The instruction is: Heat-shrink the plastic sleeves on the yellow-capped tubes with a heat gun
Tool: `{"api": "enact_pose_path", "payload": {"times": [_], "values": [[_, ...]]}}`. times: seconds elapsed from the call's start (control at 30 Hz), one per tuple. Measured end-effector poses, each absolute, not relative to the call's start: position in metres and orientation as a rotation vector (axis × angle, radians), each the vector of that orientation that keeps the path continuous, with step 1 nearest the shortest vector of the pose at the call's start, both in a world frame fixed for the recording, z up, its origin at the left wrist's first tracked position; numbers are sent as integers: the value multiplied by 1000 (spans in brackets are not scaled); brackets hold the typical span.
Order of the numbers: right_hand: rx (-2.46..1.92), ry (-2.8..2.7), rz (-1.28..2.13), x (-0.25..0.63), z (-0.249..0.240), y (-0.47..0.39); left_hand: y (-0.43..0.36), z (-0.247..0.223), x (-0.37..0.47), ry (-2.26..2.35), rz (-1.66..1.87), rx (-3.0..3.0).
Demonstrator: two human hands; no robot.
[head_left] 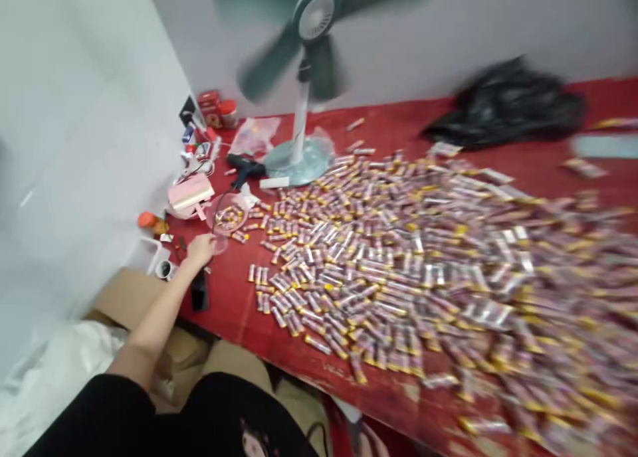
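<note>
My left hand (201, 249) reaches out to the near left part of the red table (229, 311). Its fingers rest at the rim of a clear plastic container (226, 221) that has a few small tubes inside; whether they grip it is too blurred to tell. A great spread of small pink-and-yellow tubes (399, 258) covers the table to the right of the hand. A dark phone-like object (199, 294) lies just below the hand. My right hand is out of view.
A green desk fan (304, 78) spins at the back. A black bag (503, 105) lies at the back right. Red jars (216, 108), a pink box (189, 194) and small clutter fill the left corner. Cardboard boxes (129, 297) sit below the table's left edge.
</note>
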State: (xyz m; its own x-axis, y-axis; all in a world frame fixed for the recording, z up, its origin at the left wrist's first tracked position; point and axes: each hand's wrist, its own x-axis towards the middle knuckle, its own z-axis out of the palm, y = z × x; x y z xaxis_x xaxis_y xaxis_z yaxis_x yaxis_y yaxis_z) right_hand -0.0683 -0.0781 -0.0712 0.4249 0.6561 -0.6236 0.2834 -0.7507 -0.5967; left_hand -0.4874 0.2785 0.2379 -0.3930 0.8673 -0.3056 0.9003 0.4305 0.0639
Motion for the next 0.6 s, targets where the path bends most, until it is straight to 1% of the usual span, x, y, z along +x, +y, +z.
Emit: {"api": "enact_pose_path", "payload": {"times": [0.07,0.17,0.23,0.3,0.37,0.47,0.6], "values": [[-2239,-828,1360,-63,-57,-91,267,207,-492,2338,-268,1538],[-1946,-1009,1520,-89,-23,-108,260,164,-478,2158,-379,1711],[-1978,-915,1475,-113,-19,-102,267,133,-461,1993,-351,1863],[-2020,-844,1433,-136,-27,-90,266,108,-439,1818,-354,1953],[-2014,-831,1445,-159,-37,-81,248,93,-415,1615,-371,2017],[-1978,-842,1514,-186,-42,-75,206,83,-378,1281,-397,2087],[-2044,-753,1495,-186,-44,-75,161,74,-327,891,-514,2129]]}}
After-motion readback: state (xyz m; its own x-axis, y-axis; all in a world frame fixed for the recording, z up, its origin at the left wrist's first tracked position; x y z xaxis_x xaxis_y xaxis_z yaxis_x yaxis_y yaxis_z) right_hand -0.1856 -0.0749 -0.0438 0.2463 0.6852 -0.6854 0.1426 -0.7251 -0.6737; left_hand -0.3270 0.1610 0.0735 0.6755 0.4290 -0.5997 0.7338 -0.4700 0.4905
